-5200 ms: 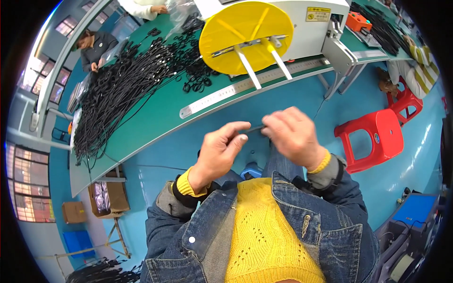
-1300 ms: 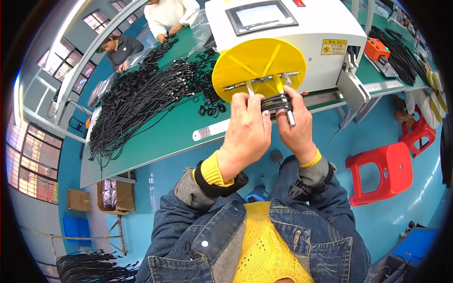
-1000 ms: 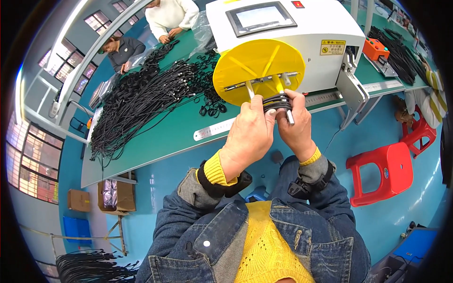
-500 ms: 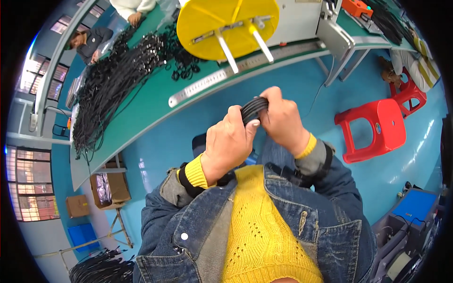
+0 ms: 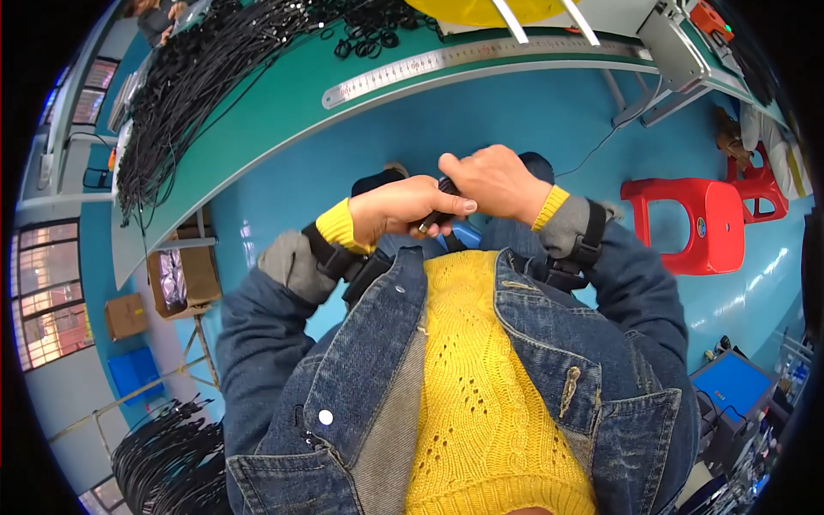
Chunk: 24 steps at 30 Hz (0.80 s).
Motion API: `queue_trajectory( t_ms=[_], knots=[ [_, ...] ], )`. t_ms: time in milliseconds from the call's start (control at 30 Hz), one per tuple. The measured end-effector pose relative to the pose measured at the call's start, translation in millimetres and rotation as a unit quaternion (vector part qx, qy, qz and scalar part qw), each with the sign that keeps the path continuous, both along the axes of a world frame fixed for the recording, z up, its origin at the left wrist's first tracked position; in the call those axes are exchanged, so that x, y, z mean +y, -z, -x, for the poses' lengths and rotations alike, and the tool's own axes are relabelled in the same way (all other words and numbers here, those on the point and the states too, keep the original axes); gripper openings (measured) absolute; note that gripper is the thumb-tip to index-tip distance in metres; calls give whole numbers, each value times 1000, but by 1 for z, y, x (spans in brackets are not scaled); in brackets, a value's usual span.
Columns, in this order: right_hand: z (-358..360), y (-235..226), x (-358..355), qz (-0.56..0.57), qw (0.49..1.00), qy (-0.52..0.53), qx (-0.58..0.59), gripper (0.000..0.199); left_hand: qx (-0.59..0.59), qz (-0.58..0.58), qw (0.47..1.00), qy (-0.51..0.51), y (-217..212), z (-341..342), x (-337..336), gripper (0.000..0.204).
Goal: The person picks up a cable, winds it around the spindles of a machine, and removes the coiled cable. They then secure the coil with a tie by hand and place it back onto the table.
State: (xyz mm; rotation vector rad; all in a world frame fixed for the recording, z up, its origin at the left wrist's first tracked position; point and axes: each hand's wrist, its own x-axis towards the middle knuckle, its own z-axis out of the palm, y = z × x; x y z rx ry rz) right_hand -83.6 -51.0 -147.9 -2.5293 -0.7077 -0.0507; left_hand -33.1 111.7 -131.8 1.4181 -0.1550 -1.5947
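One black cable bundle (image 5: 447, 186), held midair

Left hand (image 5: 399, 206): grip wrapped around it, one metal-tipped plug (image 5: 424, 227) jutting out. Right hand (image 5: 502, 182): grip pinching its far end, short of the bench (image 5: 249, 129). One flat steel ruler (image 5: 412, 79), two glossy plastic stools (image 5: 721, 227).

Red stools (image 5: 721, 232) stand on a shiny blue floor (image 5: 532, 112) near a green-topped table (image 5: 245, 129). Barred windows (image 5: 51, 296) pierce the left wall (image 5: 62, 390).

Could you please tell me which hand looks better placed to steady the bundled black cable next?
Probably the left hand: the bundled black cable shows above and below its thumb, suggesting a wrapped grip; the right hand is at the upper part, its grip partly hidden.
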Motion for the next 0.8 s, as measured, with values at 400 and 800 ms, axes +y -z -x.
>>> queue_trajectory(
  t_ms=[400,800],
  knots=[
    [-9,52,13,-329,927,99,150,22,-14,61,997,-49,43,3,13,30],
    [-21,55,23,-158,986,41,31,20,96,107,988,-65,49,-7,33,23]
  ],
)
